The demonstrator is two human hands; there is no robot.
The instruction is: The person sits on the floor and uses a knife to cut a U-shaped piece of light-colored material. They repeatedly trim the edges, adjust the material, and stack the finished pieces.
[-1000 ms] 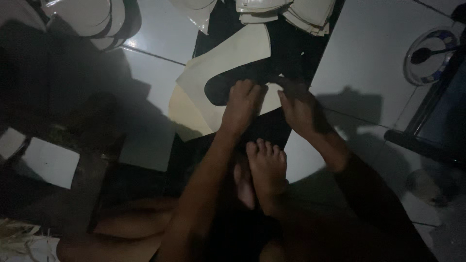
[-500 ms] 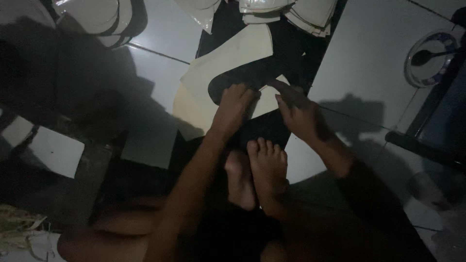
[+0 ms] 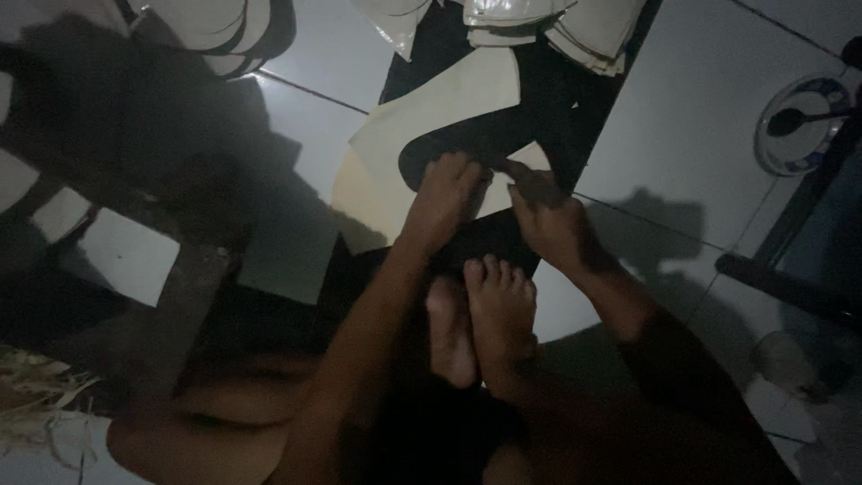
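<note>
Being pinned under bare feet (image 3: 489, 310), a dark flat sheet (image 3: 489, 242) on the tiled floor (image 3: 700, 135) is being pressed by the flattened left hand (image 3: 446, 199); right hand (image 3: 549, 220) grip is being obscured, cannot tell. Slipping of the cream curved cut-out sheet (image 3: 422, 135) is being risked in the dim light.

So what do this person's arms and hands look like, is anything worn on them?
Both arms are bare from the hands up as far as the dim picture shows. No sleeve, glove, watch or ring can be made out on the left hand or the right hand, though the light is too low for small details.
</note>
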